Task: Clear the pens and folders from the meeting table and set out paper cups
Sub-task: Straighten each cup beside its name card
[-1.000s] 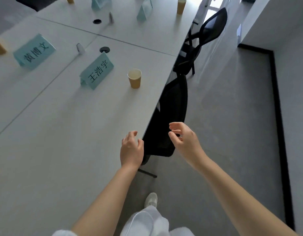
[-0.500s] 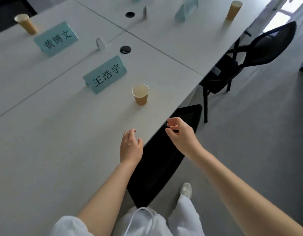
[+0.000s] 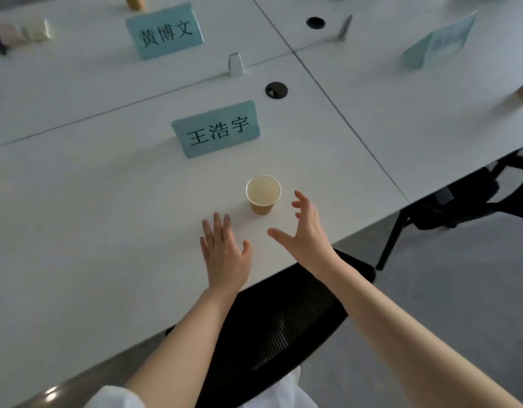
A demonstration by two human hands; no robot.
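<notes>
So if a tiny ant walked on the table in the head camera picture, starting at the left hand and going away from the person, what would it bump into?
left hand → paper cup → nearer name card → small white stand → farther name card

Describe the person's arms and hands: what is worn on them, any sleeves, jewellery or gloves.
Both forearms are bare, and the left hand and right hand wear no gloves. No rings, watch or bracelet show. A white sleeve covers the left upper arm at the picture's bottom edge. No sleeve shows on the right arm.
</notes>
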